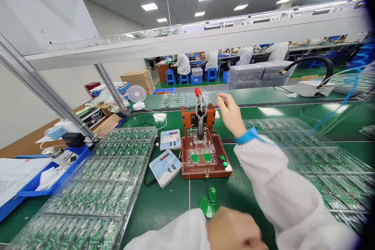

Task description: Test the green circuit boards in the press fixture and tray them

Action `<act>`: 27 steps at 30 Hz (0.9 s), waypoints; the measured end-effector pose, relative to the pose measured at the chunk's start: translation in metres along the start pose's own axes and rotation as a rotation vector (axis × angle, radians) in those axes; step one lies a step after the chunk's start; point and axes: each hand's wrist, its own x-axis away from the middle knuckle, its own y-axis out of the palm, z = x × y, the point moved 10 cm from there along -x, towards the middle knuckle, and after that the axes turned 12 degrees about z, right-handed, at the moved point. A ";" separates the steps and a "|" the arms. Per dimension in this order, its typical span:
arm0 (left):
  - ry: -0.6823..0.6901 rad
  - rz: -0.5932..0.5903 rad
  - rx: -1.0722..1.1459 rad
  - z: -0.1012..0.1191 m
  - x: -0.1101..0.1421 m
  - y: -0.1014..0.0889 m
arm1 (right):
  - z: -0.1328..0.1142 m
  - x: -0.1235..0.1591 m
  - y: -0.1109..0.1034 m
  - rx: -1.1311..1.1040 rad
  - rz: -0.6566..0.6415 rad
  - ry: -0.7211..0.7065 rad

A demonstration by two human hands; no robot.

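Two green pieces (207, 158) sit in the fixture (191, 173), loose pieces (212, 193) wait toward the desk (171, 205) front edge, the right hand (230, 114) is half-curled, empty, the left hand (234, 229) too blurred to judge.

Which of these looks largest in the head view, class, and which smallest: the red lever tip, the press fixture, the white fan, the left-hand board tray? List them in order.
1. Left-hand board tray
2. Press fixture
3. White fan
4. Red lever tip

The fan stands farther back, so its true size is unsure.
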 end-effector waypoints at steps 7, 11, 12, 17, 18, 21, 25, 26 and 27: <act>-0.230 0.562 -0.395 -0.075 -0.011 -0.165 | 0.057 0.143 -0.009 0.125 -0.133 -0.036; -0.259 0.450 -0.540 -0.106 -0.021 -0.168 | 0.050 0.176 0.012 0.184 -0.207 -0.067; -0.265 0.427 -0.547 -0.111 -0.023 -0.164 | 0.048 0.177 0.015 0.188 -0.215 -0.068; -0.279 0.496 -0.457 -0.113 -0.022 -0.162 | 0.048 0.170 0.017 0.107 -0.257 -0.016; -0.282 0.531 -0.433 -0.111 -0.020 -0.166 | 0.049 0.171 0.016 0.074 -0.271 0.013; -0.274 0.614 -0.410 -0.103 -0.011 -0.174 | 0.051 0.177 0.013 -0.036 -0.312 0.120; -0.232 0.655 -0.418 -0.092 -0.001 -0.169 | 0.048 0.191 0.015 -0.165 -0.361 0.255; -0.215 0.669 -0.416 -0.090 0.001 -0.166 | 0.047 0.195 0.017 -0.188 -0.372 0.288; -0.194 0.682 -0.411 -0.087 0.003 -0.163 | 0.046 0.198 0.018 -0.206 -0.379 0.320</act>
